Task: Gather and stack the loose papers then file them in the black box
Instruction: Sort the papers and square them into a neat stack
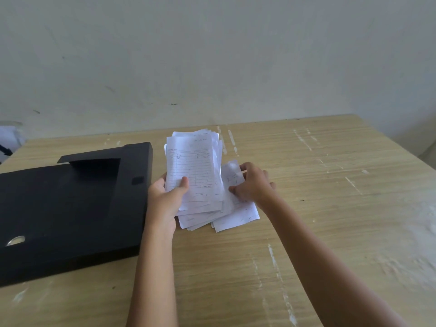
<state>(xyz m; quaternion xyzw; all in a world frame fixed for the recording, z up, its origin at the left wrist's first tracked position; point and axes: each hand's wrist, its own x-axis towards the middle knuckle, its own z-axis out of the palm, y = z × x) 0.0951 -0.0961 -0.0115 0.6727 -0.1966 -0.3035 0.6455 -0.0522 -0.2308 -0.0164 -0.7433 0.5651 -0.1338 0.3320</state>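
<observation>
A stack of white lined papers (193, 168) with handwriting is held tilted above the wooden table (330, 208) in my left hand (166, 199), thumb pressed on the top sheet. My right hand (253, 182) pinches a loose white sheet (236, 213) that lies just right of the stack, partly tucked under it. The black box (70, 208) lies flat on the table to the left, its right edge almost touching my left wrist.
A pale wall (212, 55) rises directly behind the table's far edge. A metal ring (15, 240) shows on the box's near left part. White scuff marks streak the table on the right side.
</observation>
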